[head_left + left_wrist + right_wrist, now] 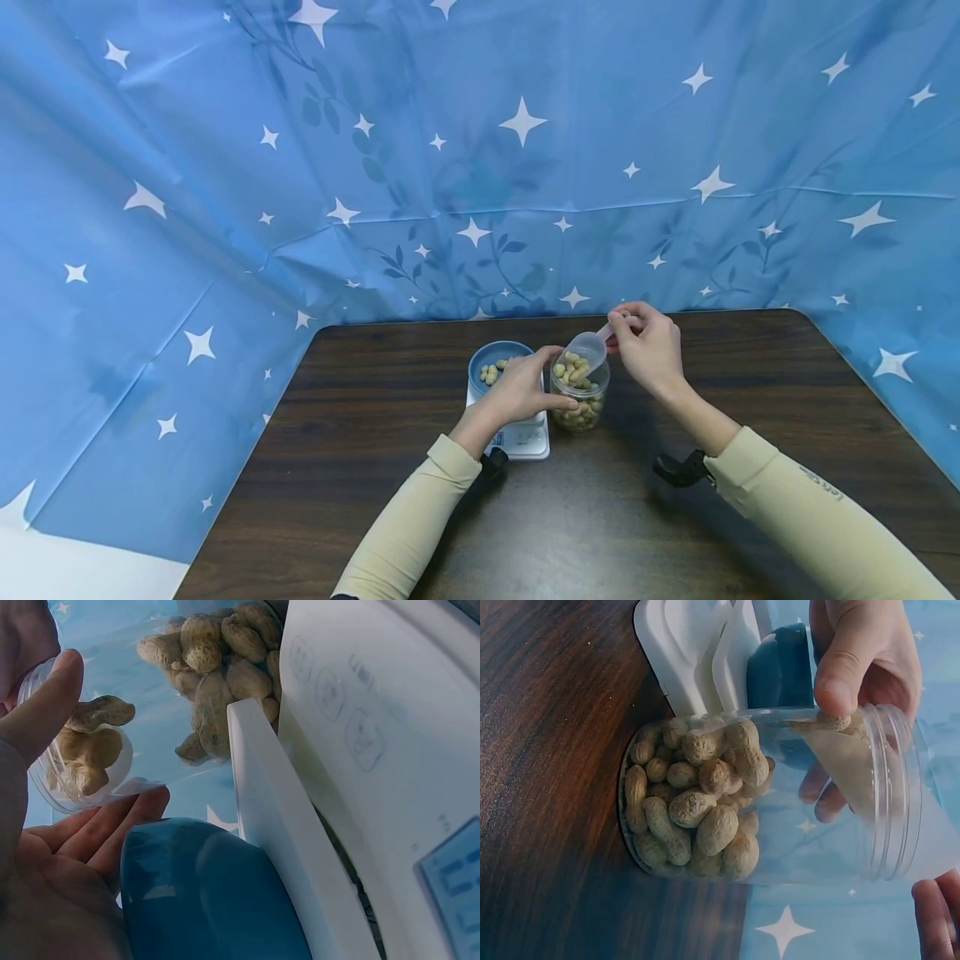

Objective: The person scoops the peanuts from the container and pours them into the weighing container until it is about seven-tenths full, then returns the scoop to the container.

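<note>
A clear plastic jar (810, 855), upright on the table, holds many unshelled peanuts (697, 799) in its lower half. My left hand (517, 390) grips the jar near its mouth, thumb in front and fingers behind. With my right hand (651, 346) I pinch the handle of a translucent scoop (592, 343), its bowl tilted down into the jar's mouth. Several peanuts (90, 754) sit in the scoop. Beside the jar, a blue bowl (210, 885) with a few peanuts stands on a white kitchen scale (528, 446), partly hidden behind my left hand.
The dark wooden table (585, 525) extends around these things. A blue cloth with white stars (480, 150) hangs behind and to the left. Black wrist straps (682, 469) stick out below my sleeves. The scale's display (461, 881) is only partly in view.
</note>
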